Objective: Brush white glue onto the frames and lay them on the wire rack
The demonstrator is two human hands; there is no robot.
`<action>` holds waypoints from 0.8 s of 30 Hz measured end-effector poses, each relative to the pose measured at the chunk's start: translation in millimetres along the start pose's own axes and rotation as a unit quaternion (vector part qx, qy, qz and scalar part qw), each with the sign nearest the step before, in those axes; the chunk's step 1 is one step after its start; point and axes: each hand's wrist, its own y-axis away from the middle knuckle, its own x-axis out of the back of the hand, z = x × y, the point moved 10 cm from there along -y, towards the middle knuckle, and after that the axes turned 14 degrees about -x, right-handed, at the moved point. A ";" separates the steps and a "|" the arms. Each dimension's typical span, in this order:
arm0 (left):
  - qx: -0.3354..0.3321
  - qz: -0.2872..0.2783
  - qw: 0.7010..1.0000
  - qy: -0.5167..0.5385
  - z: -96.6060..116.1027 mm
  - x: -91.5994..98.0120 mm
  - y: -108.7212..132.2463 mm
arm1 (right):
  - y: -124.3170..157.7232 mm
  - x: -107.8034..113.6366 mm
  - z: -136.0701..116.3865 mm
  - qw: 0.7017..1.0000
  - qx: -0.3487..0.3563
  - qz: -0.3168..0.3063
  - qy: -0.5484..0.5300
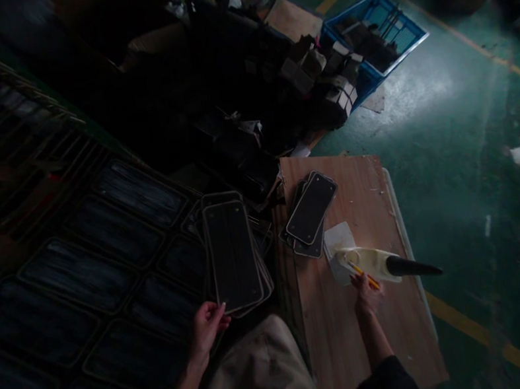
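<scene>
My left hand (209,327) pinches the lower left corner of a dark rectangular panel (232,256) with rounded, pale edges. It is the top one of a stack to the left of the wooden board. My right hand (369,294) is closed on a small brush with a yellow handle (368,280). The brush's tip is at the left end of a cream-coloured container (372,262) with a black tapered end (411,266); whether it dips inside, I cannot tell. Under that container's left end lies a pale sheet (339,237). Smaller dark panels (313,208) overlap just beyond it on the board.
The wooden board (352,346) forms the work surface at my right. Many dark panels (63,276) lie in rows on the left. Bundled pieces (340,94) and a blue crate (408,47) stand beyond, on a green floor (464,185) with yellow lines. The scene is dim.
</scene>
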 end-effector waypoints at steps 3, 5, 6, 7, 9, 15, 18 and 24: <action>0.000 0.009 1.000 0.009 0.1 0.0 -0.4 | 15.6 16.4 1.4 0.999 -0.029 0.001 -0.043; -0.001 0.015 1.000 0.021 -0.7 0.4 -1.1 | 31.3 19.4 -5.7 0.997 -0.043 -0.019 -0.055; -0.001 0.017 0.999 0.030 -1.4 0.4 -1.3 | 41.6 16.0 -12.9 0.996 -0.048 -0.040 -0.057; -0.001 0.019 0.999 0.039 -2.2 0.4 -1.4 | 53.8 8.9 -22.8 0.995 -0.048 -0.067 -0.057; 0.001 0.022 0.998 0.054 -4.1 0.6 -1.7 | 84.4 -18.8 -50.7 0.987 -0.037 -0.146 -0.047; 0.013 0.034 0.996 0.083 -15.6 0.7 -5.3 | 200.9 -148.5 -154.9 0.919 0.147 -0.360 0.064; 0.005 0.036 0.996 0.087 -21.7 0.6 -7.5 | 258.1 -205.8 -186.1 0.825 0.335 -0.416 0.185; 0.000 0.042 0.992 0.119 -27.5 -1.0 -8.8 | 314.2 -266.5 -198.0 0.641 0.545 -0.442 0.312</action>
